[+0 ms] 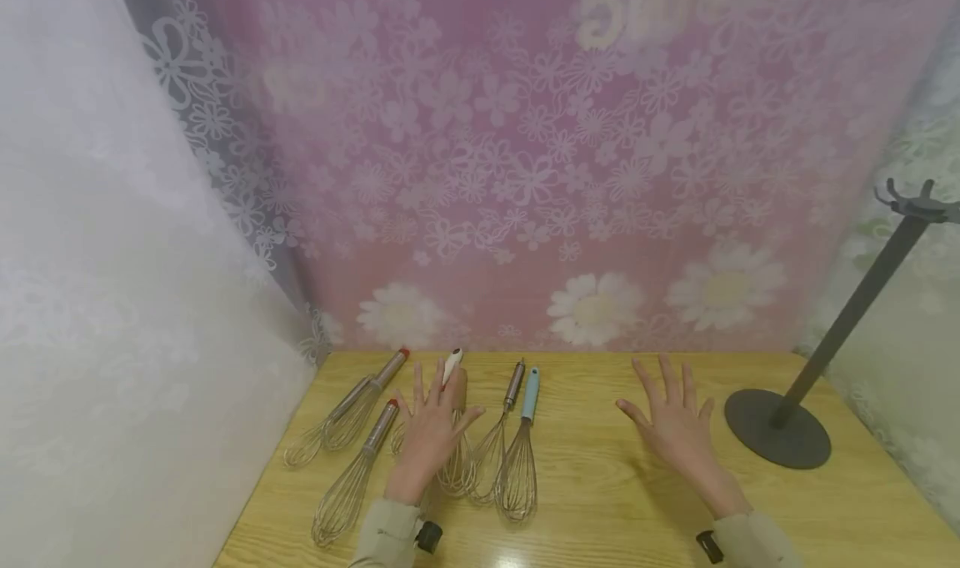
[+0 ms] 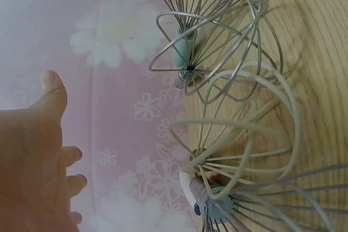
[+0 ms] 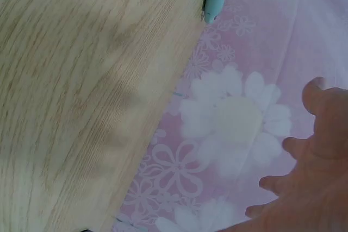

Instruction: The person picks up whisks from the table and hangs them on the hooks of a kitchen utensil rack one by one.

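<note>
In the head view my left hand (image 1: 430, 431) is held with fingers spread over several wire whisks on the table, partly hiding a whisk with a white handle (image 1: 452, 365) and one with a brown handle (image 1: 460, 387). To its right lie a whisk with a slim metal handle (image 1: 514, 385) and one with a light blue handle (image 1: 530, 395). Left of it are metal whisks with red handle ends (image 1: 381, 428). The left wrist view shows a pale-wired whisk (image 2: 293, 129) near that hand. My right hand (image 1: 678, 424), also spread, holds nothing; its shadow falls on the wood.
A dark stand (image 1: 843, 326) with a round base and hooks at its top stands at the right of the wooden table (image 1: 585, 459). Pink flowered cloth (image 1: 510, 176) hangs behind the table's back edge, and a pale cloth (image 1: 150, 301) hangs on the left.
</note>
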Action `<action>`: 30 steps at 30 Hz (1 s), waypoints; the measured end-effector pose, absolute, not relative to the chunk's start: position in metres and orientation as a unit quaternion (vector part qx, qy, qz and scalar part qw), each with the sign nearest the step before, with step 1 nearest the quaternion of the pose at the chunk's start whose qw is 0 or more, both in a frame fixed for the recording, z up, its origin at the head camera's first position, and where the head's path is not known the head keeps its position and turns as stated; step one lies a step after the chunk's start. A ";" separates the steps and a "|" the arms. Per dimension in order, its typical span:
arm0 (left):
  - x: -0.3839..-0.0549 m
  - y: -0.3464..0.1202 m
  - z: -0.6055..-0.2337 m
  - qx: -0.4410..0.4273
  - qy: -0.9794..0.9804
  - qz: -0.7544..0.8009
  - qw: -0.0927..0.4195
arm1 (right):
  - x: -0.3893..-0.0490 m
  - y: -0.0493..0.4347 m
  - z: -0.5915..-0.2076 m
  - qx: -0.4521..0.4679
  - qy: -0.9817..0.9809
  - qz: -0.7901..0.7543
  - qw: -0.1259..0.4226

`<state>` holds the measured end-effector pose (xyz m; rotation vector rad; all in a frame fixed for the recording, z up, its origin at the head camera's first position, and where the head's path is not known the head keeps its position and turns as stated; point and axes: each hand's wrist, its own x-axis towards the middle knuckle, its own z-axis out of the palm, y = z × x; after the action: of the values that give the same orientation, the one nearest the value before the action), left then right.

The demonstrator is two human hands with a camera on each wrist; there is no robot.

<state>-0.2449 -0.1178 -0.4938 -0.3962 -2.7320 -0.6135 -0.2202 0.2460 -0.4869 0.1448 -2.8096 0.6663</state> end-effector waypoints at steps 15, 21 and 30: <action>-0.252 -0.099 -0.487 -0.173 -0.925 -0.271 0.202 | -0.219 0.265 -0.477 0.071 -0.894 0.324 0.301; -0.254 -0.086 -0.487 -0.201 -0.902 -0.291 0.249 | -0.215 0.275 -0.473 0.042 -0.864 0.333 0.375; -0.252 -0.064 -0.478 -0.201 -0.885 -0.329 0.260 | -0.211 0.298 -0.463 -0.015 -0.836 0.364 0.411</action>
<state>-0.2521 -0.0642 -0.4779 -0.5454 -2.3978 -0.8925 -0.2113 0.2985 -0.4630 -0.0384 -2.1040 0.9151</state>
